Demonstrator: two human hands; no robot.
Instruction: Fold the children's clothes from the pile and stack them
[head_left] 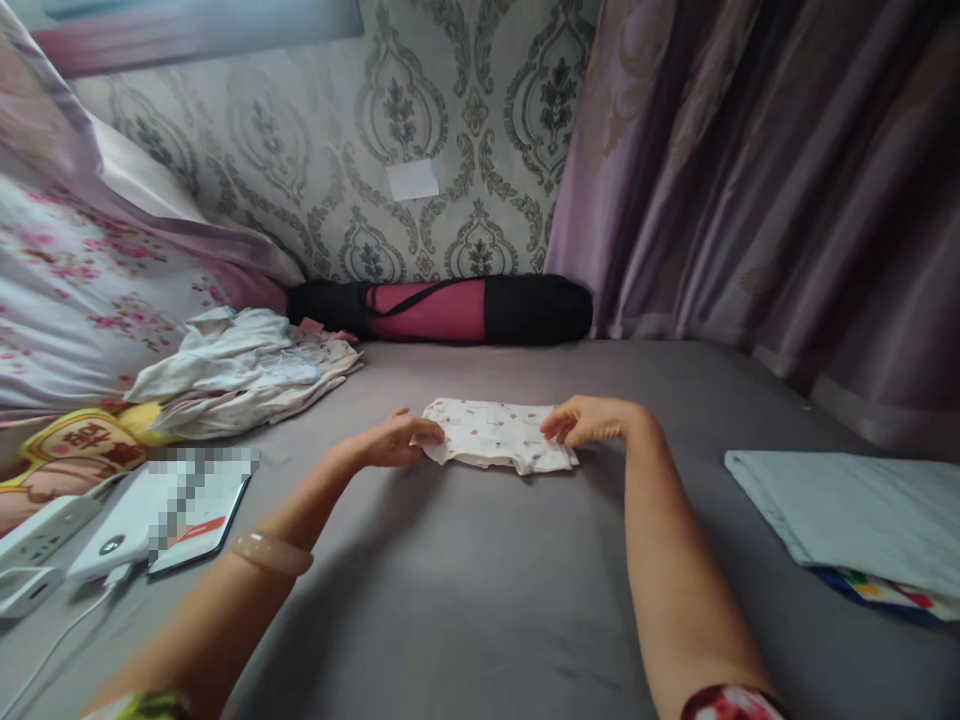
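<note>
A small white baby shirt with tiny printed figures lies on the grey bed sheet, its neckline towards me. My left hand, with a pale bangle on its wrist, has its fingers closed at the shirt's left edge. At the opposite edge, my right hand pinches the cloth with bent fingers. The undersides of both grips are hidden.
Rumpled clothes lie at the left, beyond a phone, a white power bank and a power strip. A folded pale cloth lies right. A black-and-pink long bag rests against the wall.
</note>
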